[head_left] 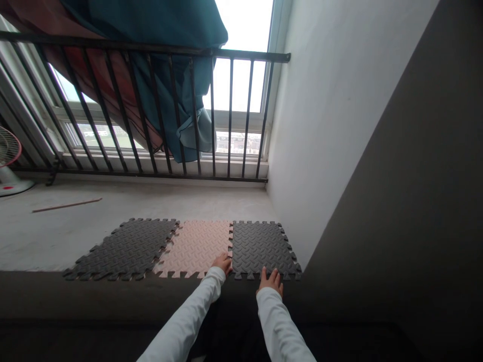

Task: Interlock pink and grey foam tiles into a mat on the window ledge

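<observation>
Three foam puzzle mats lie in a row on the window ledge. On the left is a dark grey mat, in the middle a pink mat, and against the wall a second dark grey mat. My left hand rests, fingers extended, on the pink mat's front right corner, beside the seam with the right grey mat. With its fingers spread, my right hand touches the front edge of that right mat. The toothed edges of the pink mat meet both neighbours; under my left hand the seam is partly hidden.
Behind the mats runs a black metal railing, with a blue and red curtain hanging past it. A thin stick lies on the ledge. At far left stands a fan; a white wall rises at right.
</observation>
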Motion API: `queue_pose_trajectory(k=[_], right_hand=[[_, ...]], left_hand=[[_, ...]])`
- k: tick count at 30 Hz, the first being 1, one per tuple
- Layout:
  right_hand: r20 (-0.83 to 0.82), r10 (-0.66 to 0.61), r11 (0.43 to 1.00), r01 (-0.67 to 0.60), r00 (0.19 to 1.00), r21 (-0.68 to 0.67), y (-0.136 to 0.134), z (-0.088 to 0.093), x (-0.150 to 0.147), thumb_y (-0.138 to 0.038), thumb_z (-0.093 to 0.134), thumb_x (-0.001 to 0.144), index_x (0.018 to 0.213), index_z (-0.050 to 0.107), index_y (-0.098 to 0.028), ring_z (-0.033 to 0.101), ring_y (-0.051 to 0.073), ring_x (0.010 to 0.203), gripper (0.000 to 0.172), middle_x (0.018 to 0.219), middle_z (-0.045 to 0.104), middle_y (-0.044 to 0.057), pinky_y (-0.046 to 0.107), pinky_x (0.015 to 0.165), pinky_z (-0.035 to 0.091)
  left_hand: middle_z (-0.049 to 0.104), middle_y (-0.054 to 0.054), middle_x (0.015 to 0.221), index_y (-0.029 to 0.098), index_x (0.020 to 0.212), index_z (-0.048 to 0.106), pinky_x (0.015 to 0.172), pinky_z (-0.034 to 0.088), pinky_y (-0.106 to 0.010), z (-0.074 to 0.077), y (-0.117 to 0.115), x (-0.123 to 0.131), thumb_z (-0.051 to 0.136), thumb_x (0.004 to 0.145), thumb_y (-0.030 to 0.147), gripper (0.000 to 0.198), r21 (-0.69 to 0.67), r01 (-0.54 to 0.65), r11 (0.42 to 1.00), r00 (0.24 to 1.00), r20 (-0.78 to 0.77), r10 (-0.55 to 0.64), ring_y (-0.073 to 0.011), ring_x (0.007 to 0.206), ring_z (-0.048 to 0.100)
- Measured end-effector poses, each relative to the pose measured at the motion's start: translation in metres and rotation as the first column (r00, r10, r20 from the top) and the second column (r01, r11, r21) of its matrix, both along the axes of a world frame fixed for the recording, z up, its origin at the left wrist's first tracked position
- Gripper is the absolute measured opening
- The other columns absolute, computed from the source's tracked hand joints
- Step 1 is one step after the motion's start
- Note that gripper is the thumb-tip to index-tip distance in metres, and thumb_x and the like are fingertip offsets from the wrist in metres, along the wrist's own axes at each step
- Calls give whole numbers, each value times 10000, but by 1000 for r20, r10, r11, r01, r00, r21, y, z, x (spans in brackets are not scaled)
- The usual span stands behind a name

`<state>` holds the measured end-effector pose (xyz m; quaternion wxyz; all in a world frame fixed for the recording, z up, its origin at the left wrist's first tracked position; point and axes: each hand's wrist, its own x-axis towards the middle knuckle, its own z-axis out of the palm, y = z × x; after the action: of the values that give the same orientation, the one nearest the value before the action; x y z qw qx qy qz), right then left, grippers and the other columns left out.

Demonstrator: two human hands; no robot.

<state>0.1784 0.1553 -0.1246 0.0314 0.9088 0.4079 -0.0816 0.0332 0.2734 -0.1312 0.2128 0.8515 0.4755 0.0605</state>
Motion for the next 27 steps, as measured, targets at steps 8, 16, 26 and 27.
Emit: queue_pose_trajectory(k=[8, 16, 26, 27], right_hand=[[-96, 1, 993, -12, 995, -121, -1, 18, 0, -193, 542, 672, 1307, 212, -256, 154, 271, 1259, 719, 1390, 135, 171, 439, 958, 218], [-134, -11, 986, -12, 991, -168, 1, 21, 1, -228, 545, 669, 1320, 156, -250, 90, 276, 1270, 759, 1401, 81, 169, 513, 976, 134], [-120, 4, 991, -20, 993, -133, 1, 13, 4, -243, 580, 642, 1309, 195, -265, 112, 274, 1267, 770, 1399, 107, 162, 500, 974, 153], [-101, 10, 992, -22, 995, -124, 2, 10, 5, -232, 575, 646, 1306, 212, -258, 137, 281, 1261, 753, 1392, 134, 170, 505, 972, 151]], left_hand=[[268, -97, 1366, 189, 1231, 392, 1011, 235, -380, -7, -17, -9, 309, 816, 297, 436, 153, 146, 977, 972, -209, -112, -212, 1254, 219], [281, -105, 1364, 161, 1260, 343, 994, 258, -397, 11, -21, -8, 331, 780, 430, 550, 128, 185, 974, 959, -240, -151, -240, 1245, 234], [139, -32, 1414, 189, 1312, 222, 1019, 160, -429, 22, 14, 7, 270, 787, 413, 572, 51, -18, 999, 951, -308, 33, -205, 1280, 123], [123, -23, 1416, 193, 1315, 209, 1019, 153, -432, 20, 18, 9, 250, 792, 416, 570, 37, -39, 999, 949, -310, 48, -199, 1283, 108]])
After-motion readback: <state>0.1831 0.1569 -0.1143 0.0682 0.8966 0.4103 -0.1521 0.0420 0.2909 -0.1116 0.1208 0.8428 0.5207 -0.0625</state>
